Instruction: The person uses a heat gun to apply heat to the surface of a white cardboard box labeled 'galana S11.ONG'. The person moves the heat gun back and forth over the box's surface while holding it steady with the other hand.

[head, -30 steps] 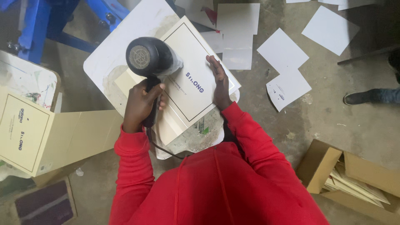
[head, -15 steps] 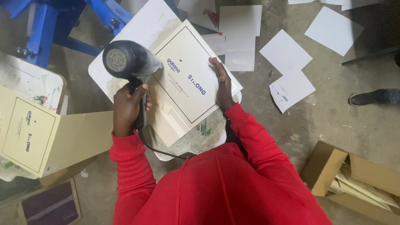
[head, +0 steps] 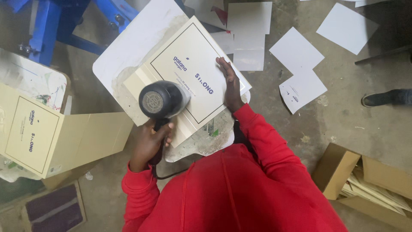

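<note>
The left hand [head: 150, 144] is closed around the handle of a black hair dryer [head: 163, 99], which is above the lower left part of a cream printed sheet [head: 189, 71]. The sheet lies on a white worktop [head: 128, 47] with rounded corners. The right hand [head: 231, 83] lies open and flat on the right edge of the sheet, with the fingers stretched. A stack of similar cream sheets [head: 51, 137] is at the left. White papers [head: 300, 64] are spread on the floor [head: 365, 124], and a cardboard box [head: 339, 169] stands at the right.

Print workshop: blue press frame [head: 47, 25], scattered paper sheets [head: 296, 53].
</note>
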